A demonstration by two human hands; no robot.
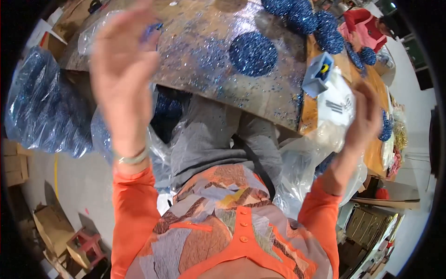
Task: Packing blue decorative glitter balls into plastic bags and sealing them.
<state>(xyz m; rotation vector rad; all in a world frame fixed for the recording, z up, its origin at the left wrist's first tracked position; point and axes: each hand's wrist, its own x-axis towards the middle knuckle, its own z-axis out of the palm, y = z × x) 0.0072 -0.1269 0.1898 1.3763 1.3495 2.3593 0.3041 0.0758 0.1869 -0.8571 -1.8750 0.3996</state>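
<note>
My left hand [121, 69] is raised over the left part of the table, blurred by motion. Its fingers stretch away from me, the thumb stands apart, and I make out nothing in its grip. A small blue glittery piece [153, 30] shows beside its fingers. My right hand [362, 121] hovers at the right, next to a white sheet with dark marks [335, 104]; its smeared fingers do not show whether they hold anything. Between the hands, a round blue tinsel ball [253, 54] rests on the wooden table [186, 69], amid scattered blue glitter.
More blue tinsel balls [297, 16] cluster at the far right. A grey-blue box with a yellow part [318, 73] sits near the table's right edge. Clear plastic bags of blue tinsel [46, 111] bulge at the left. A person in red [367, 28] is beyond; a red stool [87, 248] stands behind left.
</note>
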